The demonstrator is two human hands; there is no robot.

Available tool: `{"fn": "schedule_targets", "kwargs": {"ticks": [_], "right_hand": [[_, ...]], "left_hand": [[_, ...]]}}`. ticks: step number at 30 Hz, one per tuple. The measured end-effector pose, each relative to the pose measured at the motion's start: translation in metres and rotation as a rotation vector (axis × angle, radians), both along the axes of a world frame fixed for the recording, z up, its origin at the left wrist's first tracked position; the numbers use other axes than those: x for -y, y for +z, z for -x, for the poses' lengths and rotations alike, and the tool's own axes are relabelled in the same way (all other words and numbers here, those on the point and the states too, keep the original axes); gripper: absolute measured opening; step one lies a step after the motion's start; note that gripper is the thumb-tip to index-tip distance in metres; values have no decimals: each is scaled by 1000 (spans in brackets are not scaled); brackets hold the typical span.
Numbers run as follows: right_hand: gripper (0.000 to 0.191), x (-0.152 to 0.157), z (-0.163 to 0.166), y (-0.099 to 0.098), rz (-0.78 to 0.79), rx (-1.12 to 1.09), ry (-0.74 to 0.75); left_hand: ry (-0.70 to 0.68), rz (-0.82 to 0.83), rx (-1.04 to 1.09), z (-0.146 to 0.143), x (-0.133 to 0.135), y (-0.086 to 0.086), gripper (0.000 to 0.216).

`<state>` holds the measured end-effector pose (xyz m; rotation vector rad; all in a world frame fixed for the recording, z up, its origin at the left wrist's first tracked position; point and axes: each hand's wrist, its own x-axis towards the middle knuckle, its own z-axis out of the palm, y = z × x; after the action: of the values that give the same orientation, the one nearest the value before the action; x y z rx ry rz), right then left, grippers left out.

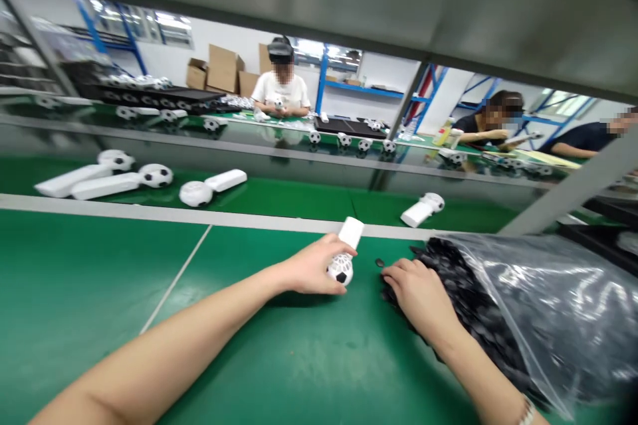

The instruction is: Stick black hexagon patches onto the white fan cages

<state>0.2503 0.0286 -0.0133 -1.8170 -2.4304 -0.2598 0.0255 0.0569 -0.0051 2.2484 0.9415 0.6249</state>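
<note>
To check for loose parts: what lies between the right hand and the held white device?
In the head view, one small black piece, on the green tabletop near the right hand.

Cardboard boxes [224, 70] and a blue rack [366, 90] stand behind a co-worker in white [288, 88].

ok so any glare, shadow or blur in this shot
In the head view, white glare streaks the clear bag; also in the head view, a dark shadow lies below the left hand and the cardboard boxes behind look soft.
</note>
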Motion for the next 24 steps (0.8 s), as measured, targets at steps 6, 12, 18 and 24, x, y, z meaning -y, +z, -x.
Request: {"fn": "schedule_targets", "kwargs": {"ticks": [6,12,18,24], "right_hand": [[21,-1,-2,-7,77,-410,78],[19,1,4,-11,143,-644,158],[18,8,14,2,52,-653,252],[15,15,24,4,223,-856,290]], "left_hand": [[223,51,5,-2,3,-5,64],[153,41,34,-1,2,-2,57],[99,40,68,-4,4,-3,47],[71,68,39,-2,2,0,38]]}}
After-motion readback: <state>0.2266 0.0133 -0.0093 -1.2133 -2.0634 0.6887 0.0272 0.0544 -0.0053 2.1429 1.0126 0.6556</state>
